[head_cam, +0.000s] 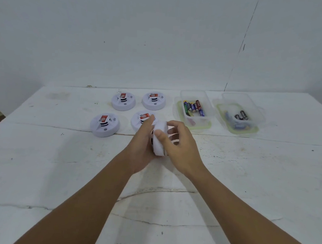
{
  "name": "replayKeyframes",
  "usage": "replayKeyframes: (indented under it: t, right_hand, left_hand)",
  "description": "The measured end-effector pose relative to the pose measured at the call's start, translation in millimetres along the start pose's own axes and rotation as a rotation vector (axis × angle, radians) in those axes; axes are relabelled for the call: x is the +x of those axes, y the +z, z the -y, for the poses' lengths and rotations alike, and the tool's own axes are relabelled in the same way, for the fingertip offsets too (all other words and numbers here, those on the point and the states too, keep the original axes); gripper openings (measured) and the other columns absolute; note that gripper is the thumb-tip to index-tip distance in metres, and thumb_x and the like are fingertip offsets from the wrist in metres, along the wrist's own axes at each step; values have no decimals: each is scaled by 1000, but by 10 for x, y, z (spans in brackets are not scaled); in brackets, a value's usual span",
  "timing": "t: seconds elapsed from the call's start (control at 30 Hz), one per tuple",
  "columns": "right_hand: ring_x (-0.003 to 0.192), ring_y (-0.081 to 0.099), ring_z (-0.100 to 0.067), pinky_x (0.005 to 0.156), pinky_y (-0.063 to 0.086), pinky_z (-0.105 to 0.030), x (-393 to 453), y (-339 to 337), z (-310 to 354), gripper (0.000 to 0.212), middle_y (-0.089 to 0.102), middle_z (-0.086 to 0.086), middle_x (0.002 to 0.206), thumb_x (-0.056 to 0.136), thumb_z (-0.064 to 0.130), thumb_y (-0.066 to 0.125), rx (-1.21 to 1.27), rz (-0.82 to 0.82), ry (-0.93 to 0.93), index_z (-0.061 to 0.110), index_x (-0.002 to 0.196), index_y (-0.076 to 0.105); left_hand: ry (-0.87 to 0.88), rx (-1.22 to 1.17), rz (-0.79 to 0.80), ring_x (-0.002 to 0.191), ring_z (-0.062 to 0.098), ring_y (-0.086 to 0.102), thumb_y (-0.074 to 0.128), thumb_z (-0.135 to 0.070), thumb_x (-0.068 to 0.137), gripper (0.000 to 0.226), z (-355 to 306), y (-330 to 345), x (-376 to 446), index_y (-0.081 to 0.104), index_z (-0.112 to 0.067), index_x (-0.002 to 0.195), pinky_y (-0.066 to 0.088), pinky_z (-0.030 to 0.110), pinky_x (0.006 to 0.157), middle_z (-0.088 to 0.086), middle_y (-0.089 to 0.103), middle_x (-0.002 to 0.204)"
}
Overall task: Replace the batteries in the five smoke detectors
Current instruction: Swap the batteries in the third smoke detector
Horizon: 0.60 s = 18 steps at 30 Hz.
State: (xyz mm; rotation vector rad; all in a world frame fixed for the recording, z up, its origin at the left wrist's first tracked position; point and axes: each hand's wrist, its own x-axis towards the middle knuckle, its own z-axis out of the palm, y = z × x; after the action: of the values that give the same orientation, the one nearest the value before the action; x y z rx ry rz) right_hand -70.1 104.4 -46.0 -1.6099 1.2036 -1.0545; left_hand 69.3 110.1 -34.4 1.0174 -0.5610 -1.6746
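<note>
A round white smoke detector (159, 138) stands on edge between both hands above the table; four more detectors (123, 101) (153, 101) (104, 124) (140, 119) lie flat behind in two rows, each with a red label, beside two clear tubs holding loose batteries (194, 107) (241, 115)

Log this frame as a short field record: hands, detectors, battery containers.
held item: smoke detector, on edge above the table
left hand: holds one side of it
right hand: grips the other side, thumb on rim
detectors on table: four, face up, two rows left of centre
near container: mixed-colour batteries
far-right container: a few dark batteries
</note>
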Motion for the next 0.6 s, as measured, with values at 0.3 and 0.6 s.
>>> replayKeyframes:
  t: [0.3, 0.6]
  right_hand:
    - [98, 76, -21, 81, 65, -39, 4, -129, -152, 25, 78, -6, 110, 104, 15, 54, 464, 34, 284, 22, 124, 66]
    - [112, 73, -29, 92, 61, -45, 33, -124, -302, 46, 72, -10, 129, 102, -1, 43, 659, 199, 369, 24, 137, 58]
  left_hand:
    - [188, 373, -152, 128, 19, 62, 58, -46, 101, 52, 64, -95, -25, 51, -26, 148, 44, 42, 114, -1, 65, 140]
    - [327, 613, -255, 92, 14, 63, 45, -40, 109, 26, 210, -241, -109, 67, -26, 112, 52, 31, 80, 0, 72, 113]
